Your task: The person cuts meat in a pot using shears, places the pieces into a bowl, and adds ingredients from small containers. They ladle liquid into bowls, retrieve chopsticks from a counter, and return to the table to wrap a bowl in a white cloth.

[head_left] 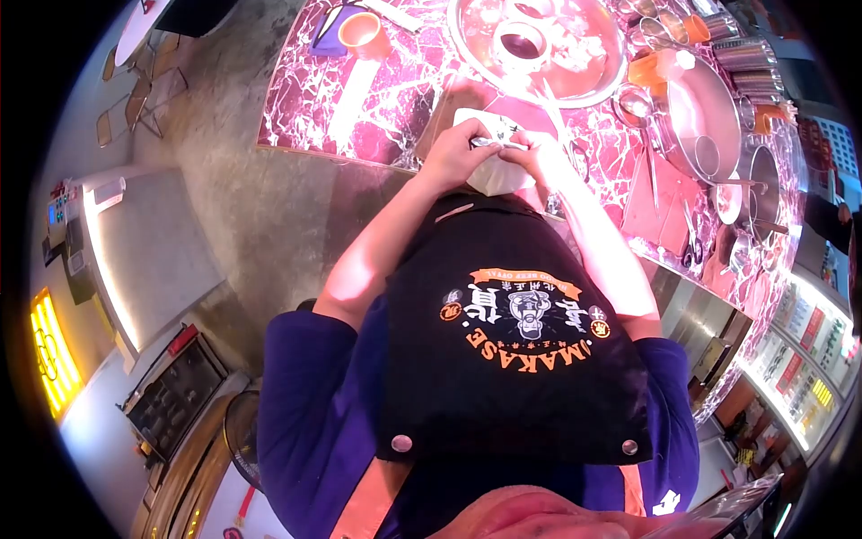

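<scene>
A small white bag point(499, 178) with dark print on its upper part is held in front of my apron, at the near edge of the table. My left hand point(455, 154) pinches its middle from the left. From the other side, my right hand point(537, 158) grips it with thumb and fingers closed. The fingertips of both hands nearly meet over the bag. Its contents are hidden. Just beyond the hands, a wide metal basin point(462, 40) holds pieces of food in liquid and a round bowl.
An orange cup point(362, 34) stands by a dark blue box point(330, 31) at the far left of the marbled table point(296, 108). To the right are a large metal pot point(705, 108), a red-brown board point(660, 202), scissors point(692, 242) and stacked metal cups point(747, 56).
</scene>
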A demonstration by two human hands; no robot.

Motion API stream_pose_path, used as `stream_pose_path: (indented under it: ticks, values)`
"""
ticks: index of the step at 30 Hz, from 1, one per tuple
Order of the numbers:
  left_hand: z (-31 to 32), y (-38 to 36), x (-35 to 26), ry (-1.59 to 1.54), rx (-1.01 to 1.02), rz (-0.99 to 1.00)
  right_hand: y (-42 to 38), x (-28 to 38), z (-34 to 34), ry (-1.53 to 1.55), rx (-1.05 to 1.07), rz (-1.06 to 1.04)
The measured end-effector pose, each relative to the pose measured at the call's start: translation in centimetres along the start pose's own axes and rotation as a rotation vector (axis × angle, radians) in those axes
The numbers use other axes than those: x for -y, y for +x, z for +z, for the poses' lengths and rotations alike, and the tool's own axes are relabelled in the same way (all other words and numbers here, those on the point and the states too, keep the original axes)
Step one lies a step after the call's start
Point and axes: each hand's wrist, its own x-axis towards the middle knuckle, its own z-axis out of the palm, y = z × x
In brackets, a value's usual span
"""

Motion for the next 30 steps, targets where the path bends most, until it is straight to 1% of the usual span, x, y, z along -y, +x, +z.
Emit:
stream_pose_path:
  ticks: [3,5,7,8,9,10,12,13,15,17,18,19,20,21,22,23,24,25,26,27,28,30]
  values:
    - [0.0,0.1,0.2,-0.069,0.054,0.029,0.3,-1.2,-0.7,0.179,0.090,0.057]
    - [-0.2,0.0,-0.3,-0.037,0.169,0.011,0.1,-0.8,-1.1,0.170,0.119,0.076]
    - [-0.6,0.2,0.1,-0.044,0.210,0.033,-0.1,-0.7,-1.3,0.160,0.153,0.095]
    - [-0.8,0.2,0.3,-0.049,0.247,0.056,-0.2,-0.7,-1.3,0.226,0.142,0.075]
    - [-0.9,0.2,0.4,-0.049,0.248,0.053,-0.3,-0.8,-1.4,0.292,0.130,0.055]
    - [-1.1,0.2,0.3,0.007,0.241,0.051,-0.5,-0.4,-1.5,0.293,0.131,0.057]
    - [-1.4,0.2,0.2,0.064,0.234,0.050,-0.9,0.3,-2.0,0.283,0.167,0.124]
    - [-1.5,0.1,0.1,0.076,0.234,0.064,-1.0,0.4,-2.1,0.286,0.166,0.124]
    - [-1.3,0.1,0.2,0.090,0.241,0.080,-1.1,0.4,-2.2,0.268,0.177,0.055]
    - [-0.5,-0.1,1.2,-0.326,0.176,0.026,-1.1,0.5,-2.2,0.231,0.169,0.037]
    - [-0.1,-0.4,1.7,-0.323,0.183,0.026,-1.0,0.5,-2.3,0.188,0.165,0.018]
    - [0.0,-0.6,1.7,-0.499,0.180,-0.101,-0.9,0.3,-2.4,0.191,0.159,0.018]
    - [0.1,-0.8,1.7,-0.674,0.173,-0.230,-0.7,0.0,-2.4,0.292,0.140,0.051]
    - [0.1,-1.1,1.7,-0.671,0.175,-0.229,-0.5,-0.3,-2.5,0.393,0.122,0.082]
    - [-0.2,-1.7,0.8,-0.821,0.116,-0.248,-0.3,-0.9,-3.0,0.395,0.120,0.079]
    - [-0.5,-2.0,0.3,-0.970,0.054,-0.266,-0.3,-1.7,-4.0,0.619,0.168,0.029]
    - [-0.9,-2.4,0.5,-0.967,0.056,-0.265,-0.2,-2.6,-4.8,0.843,0.216,-0.022]
    - [-1.6,-2.9,0.9,-1.015,0.094,-0.234,0.2,-3.0,-5.5,0.999,0.210,0.119]
    - [-2.1,-3.3,1.3,-1.065,0.132,-0.203,0.5,-3.5,-5.8,0.999,0.209,0.119]
    - [-2.3,-3.4,1.7,-0.898,0.093,-0.283,0.6,-4.0,-6.0,1.058,0.242,0.168]
    - [-1.9,-3.4,1.5,-0.902,0.094,-0.282,0.6,-4.0,-6.2,1.115,0.274,0.218]
    - [-0.7,-3.5,1.0,-0.184,-0.007,-0.004,0.6,-4.1,-5.9,1.132,0.315,0.204]
